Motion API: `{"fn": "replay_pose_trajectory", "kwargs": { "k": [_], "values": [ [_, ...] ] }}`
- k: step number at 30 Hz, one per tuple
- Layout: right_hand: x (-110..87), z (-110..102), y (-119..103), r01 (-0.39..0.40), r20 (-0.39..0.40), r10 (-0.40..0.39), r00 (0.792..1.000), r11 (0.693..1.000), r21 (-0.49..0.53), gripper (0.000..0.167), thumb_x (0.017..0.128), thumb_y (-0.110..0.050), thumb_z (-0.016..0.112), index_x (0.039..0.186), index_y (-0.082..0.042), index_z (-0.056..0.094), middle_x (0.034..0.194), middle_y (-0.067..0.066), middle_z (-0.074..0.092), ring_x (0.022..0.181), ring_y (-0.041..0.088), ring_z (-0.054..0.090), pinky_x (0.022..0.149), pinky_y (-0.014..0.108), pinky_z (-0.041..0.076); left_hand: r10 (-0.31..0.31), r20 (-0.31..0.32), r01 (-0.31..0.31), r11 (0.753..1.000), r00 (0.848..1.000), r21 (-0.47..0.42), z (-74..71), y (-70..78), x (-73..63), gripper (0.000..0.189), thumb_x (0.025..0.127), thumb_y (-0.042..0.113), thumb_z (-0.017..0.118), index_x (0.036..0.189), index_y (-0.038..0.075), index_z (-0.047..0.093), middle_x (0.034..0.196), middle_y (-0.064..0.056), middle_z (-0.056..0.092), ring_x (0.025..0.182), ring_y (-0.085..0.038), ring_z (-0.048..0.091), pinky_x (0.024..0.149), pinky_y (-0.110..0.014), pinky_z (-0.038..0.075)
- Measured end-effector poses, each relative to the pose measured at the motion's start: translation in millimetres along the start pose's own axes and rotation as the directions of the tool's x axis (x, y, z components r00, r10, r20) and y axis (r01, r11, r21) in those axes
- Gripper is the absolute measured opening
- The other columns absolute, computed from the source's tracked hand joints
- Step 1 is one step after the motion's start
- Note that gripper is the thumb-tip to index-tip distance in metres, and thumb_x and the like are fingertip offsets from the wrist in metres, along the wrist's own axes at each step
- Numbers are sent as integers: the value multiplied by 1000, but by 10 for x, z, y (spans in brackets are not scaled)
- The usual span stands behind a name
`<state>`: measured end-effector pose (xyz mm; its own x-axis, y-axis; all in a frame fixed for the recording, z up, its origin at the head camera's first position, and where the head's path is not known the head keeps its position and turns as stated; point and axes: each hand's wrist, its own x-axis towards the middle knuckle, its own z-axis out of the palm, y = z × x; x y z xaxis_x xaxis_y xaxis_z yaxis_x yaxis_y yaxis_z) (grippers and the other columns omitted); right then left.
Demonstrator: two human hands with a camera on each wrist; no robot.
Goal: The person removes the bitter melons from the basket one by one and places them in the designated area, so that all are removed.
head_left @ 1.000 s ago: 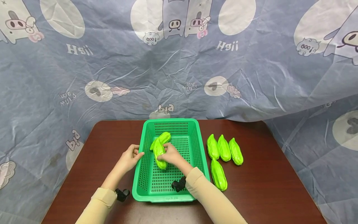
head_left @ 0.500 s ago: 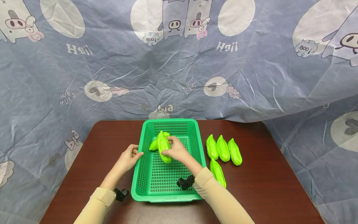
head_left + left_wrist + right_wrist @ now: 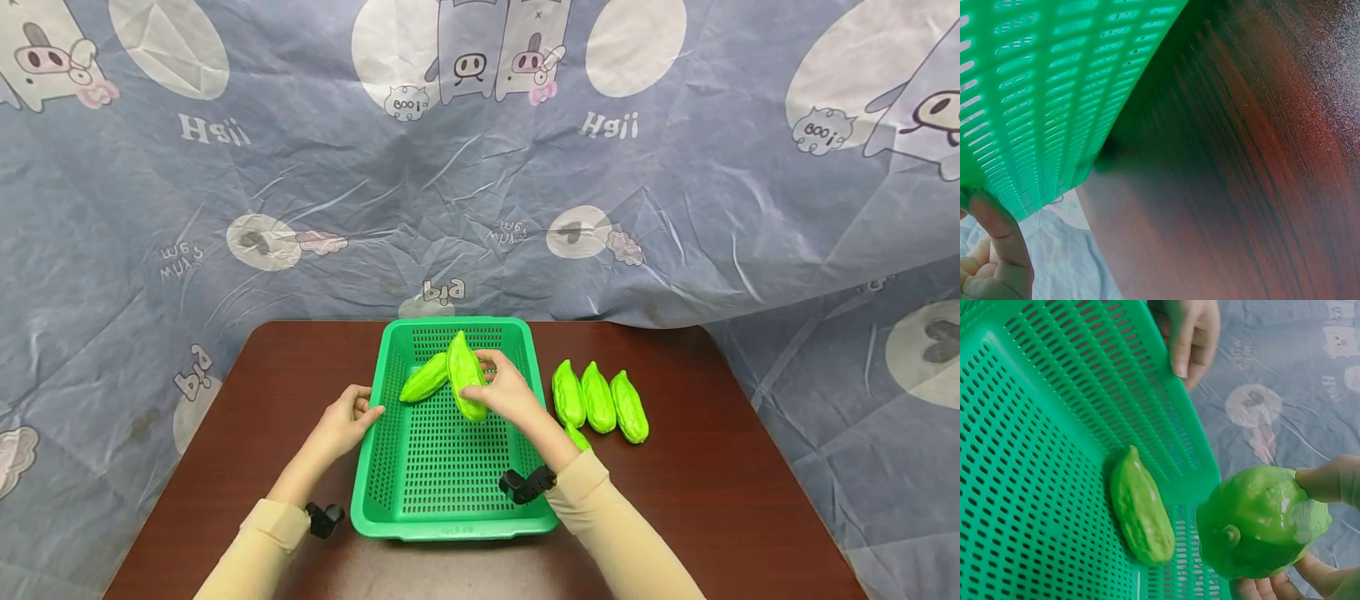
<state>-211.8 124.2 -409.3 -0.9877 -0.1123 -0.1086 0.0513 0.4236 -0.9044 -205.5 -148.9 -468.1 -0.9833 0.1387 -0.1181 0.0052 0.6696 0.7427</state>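
A green plastic basket (image 3: 454,528) with slotted walls stands on the table. At its left rim my left hand (image 3: 347,423) grips the edge, thumb over the top and fingers outside. Held above the basket floor is a bright green bitter melon (image 3: 462,377), pinched between the thumb and fingers of my right hand (image 3: 512,393). Its blunt end faces the camera in the right wrist view. Another bitter melon (image 3: 1140,509) lies on the basket floor, slanting near the far left corner. In the left wrist view the basket's outer wall (image 3: 1054,94) shows beside part of my left hand (image 3: 1000,250).
Right of the basket, three bitter melons (image 3: 599,398) lie side by side on the dark wooden table (image 3: 720,500). One more bitter melon (image 3: 576,437) lies nearer, mostly hidden by my right forearm. A patterned blue-grey cloth (image 3: 480,183) hangs behind the table.
My right hand has carried its bitter melon rightward and away from me, uncovering the one lying in the basket. The left hand keeps its hold on the rim.
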Motion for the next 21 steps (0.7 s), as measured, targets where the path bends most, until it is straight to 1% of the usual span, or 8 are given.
{"fn": "replay_pose_trajectory", "kwargs": {
  "k": [5,11,15,21],
  "values": [
    [-34,-160,34,-21,-29,21,999,999,24,74,81,-15,76,146,-7,42,134,19,51,122,37,53,92,48,52,-9,7,9,1000,1000,1,0,0,0,46,101,21,58,136,-5,44,104,-13,55,94,-24,60,77,-36,51],
    [-86,-354,127,-51,-62,52,997,998,21,74,83,-16,75,148,-9,40,139,19,48,127,38,50,96,51,49,-4,5,4,1000,1000,-2,-1,-1,-4,46,101,20,58,136,-5,44,103,-13,55,93,-23,59,77,-36,51],
    [-153,-504,181,-64,-64,66,996,998,23,74,86,-17,73,150,-10,37,143,19,42,130,38,45,98,52,46,-8,7,8,1000,1000,-1,-2,-2,-4,46,101,20,58,136,-4,44,103,-12,54,94,-23,59,77,-36,51],
    [-275,-743,282,-62,-81,64,995,998,25,72,88,-15,70,150,-8,35,143,21,40,132,40,44,100,52,45,-15,8,15,1000,1000,-4,6,-5,-6,46,101,21,58,137,-4,44,103,-12,54,94,-23,59,78,-37,51]
  ]
}}
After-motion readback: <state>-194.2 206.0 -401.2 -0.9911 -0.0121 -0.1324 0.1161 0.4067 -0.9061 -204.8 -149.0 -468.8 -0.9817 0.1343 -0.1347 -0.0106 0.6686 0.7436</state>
